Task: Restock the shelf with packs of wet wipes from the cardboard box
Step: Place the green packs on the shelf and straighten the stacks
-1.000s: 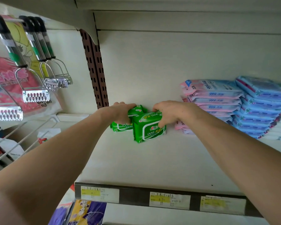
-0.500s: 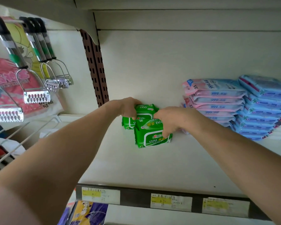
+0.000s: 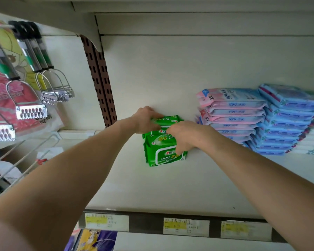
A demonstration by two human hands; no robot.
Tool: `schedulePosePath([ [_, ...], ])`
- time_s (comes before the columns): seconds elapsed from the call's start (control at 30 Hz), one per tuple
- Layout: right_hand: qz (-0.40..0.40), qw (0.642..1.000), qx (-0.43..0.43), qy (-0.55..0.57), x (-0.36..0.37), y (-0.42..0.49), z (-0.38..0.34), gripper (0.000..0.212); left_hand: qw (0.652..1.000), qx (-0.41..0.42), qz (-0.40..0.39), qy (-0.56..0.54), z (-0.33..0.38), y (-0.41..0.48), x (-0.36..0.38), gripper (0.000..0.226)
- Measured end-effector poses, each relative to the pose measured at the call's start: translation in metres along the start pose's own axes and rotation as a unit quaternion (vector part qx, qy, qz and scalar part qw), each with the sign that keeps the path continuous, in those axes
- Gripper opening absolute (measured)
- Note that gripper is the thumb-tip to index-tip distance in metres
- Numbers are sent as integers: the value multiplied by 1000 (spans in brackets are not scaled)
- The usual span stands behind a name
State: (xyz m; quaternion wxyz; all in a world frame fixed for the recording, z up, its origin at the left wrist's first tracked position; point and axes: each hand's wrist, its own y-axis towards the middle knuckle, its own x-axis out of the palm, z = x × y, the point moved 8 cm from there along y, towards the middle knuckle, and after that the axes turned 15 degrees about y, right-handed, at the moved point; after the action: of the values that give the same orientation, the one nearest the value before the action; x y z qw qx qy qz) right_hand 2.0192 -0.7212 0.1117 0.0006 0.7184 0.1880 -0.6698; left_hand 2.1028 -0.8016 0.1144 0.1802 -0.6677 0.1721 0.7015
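Note:
Green packs of wet wipes sit on the cream shelf [image 3: 152,192] close to its back wall. My left hand [image 3: 145,120] grips the rear green pack [image 3: 168,119], which is raised on top of another. My right hand [image 3: 184,135] holds the front green pack [image 3: 161,153], thumb curled down over its face. The two hands almost touch above the packs. The cardboard box is not in view.
A stack of pink wipe packs [image 3: 232,113] and a stack of blue packs [image 3: 286,120] fill the shelf's right side. A brown slotted upright [image 3: 100,84] stands at the left. Metal tools [image 3: 31,109] hang further left. Price labels [image 3: 186,226] line the shelf edge.
Both hands have carried the green packs a little to the right and deeper toward the back wall. The rear pack now sits higher, on top of another.

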Motion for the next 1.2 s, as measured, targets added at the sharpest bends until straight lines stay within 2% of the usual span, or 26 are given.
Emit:
schedulePosePath([
  [0.07,12,1000,-7,1,1,-2,1,38,998,-18,3,-64,-3,-8,-16,43],
  [0.17,38,998,-5,56,-5,-4,8,39,977,-73,8,-201,-10,-28,-35,45],
  [0.3,103,989,4,105,-8,-1,14,43,966,-84,-136,-205,-5,-47,-15,62],
  [0.4,82,987,13,141,-12,-1,20,68,958,-101,-186,-193,-4,-51,6,84],
  [0.53,25,988,54,140,-27,0,38,86,925,-134,-207,-288,-4,-49,24,78],
  [0.63,0,987,35,158,-24,4,33,83,914,-129,-198,-331,2,-44,24,71],
  [0.77,16,998,15,65,-22,6,29,64,907,-120,-200,-350,13,-43,20,55],
  [0.9,5,998,62,7,-19,5,41,47,911,-116,-185,-350,28,-39,21,58],
  [1.07,-36,996,73,36,-18,-1,48,61,916,-110,-188,-337,42,-37,17,39],
  [1.2,10,998,52,30,-22,-5,44,50,903,-114,-217,-352,41,-42,13,28],
])
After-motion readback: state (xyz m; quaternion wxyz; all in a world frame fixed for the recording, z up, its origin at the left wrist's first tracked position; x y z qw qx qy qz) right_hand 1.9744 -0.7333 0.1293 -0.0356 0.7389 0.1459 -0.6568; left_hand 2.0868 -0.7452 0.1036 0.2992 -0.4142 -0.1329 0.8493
